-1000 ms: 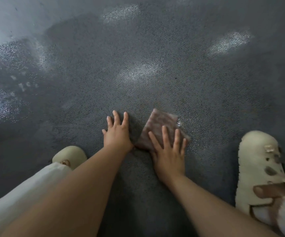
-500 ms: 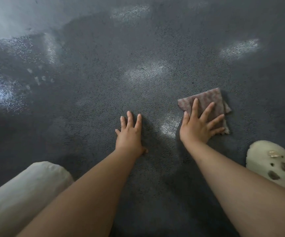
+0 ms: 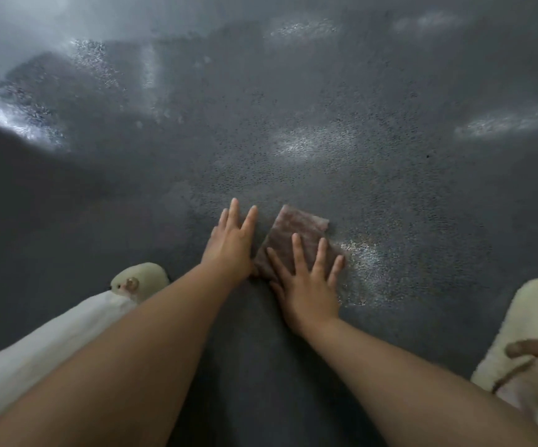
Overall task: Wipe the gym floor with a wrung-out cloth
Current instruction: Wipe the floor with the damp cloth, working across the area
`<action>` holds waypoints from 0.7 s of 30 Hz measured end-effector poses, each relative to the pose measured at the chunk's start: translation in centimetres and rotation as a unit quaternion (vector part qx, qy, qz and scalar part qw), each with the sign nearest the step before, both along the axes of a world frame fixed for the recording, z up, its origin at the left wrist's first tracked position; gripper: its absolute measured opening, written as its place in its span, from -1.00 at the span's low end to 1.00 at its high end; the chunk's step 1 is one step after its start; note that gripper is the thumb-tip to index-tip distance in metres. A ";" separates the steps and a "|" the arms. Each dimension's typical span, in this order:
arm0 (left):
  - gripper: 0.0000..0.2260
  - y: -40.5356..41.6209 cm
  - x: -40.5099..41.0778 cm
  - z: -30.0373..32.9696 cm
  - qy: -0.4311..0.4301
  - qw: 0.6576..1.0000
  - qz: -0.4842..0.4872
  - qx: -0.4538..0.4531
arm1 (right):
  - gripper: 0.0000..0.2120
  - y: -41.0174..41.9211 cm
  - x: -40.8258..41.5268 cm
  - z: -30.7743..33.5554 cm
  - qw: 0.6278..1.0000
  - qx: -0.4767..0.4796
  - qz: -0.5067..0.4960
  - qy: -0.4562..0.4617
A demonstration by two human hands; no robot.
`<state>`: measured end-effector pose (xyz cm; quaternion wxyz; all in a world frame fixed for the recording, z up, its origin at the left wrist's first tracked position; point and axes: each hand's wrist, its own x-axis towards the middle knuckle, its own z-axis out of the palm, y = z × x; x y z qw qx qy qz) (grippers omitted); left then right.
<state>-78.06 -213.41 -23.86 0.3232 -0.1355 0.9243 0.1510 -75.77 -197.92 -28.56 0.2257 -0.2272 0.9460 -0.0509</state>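
Brownish folded cloth lies under the right hand, fingers spread flat. Just left of the cloth, the left hand braces open-palmed on the dark grey speckled floor. Even palm pressure and overlapping strokes should serve best

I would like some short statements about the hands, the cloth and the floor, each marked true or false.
1. The right hand presses flat on the cloth. True.
2. The left hand holds the cloth. False: it rests flat on the floor, beside the cloth.
3. The cloth is bunched into a ball. False: it lies flat, folded.
4. A pale shoe shows at the right edge. True.
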 end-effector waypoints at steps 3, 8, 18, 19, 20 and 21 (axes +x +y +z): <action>0.02 -1.2 2.8 0.4 -0.039 0.999 -0.004 -0.030 | -0.50 0.5 1.6 -0.1 0.999 0.020 0.044 0.011; -0.01 -1.9 4.9 -0.1 -0.039 0.998 0.022 -0.052 | -0.46 0.1 1.2 -0.4 0.998 0.020 0.052 0.006; -0.15 -4.9 3.6 0.0 0.023 0.998 0.041 -0.035 | -0.44 -3.9 -7.0 0.2 0.999 0.038 0.022 0.007; -0.17 -5.6 3.6 0.1 0.025 0.997 0.058 -0.034 | -0.44 -4.6 -8.0 0.0 0.999 0.039 0.009 0.002; -0.19 -6.3 3.6 0.1 0.026 0.996 0.075 -0.032 | -0.45 -5.4 -9.0 0.1 0.999 0.039 -0.007 -0.001; -0.21 -6.9 3.6 0.2 0.027 0.995 0.091 -0.033 | -0.45 -6.2 -9.9 0.1 0.999 0.043 -0.022 -0.004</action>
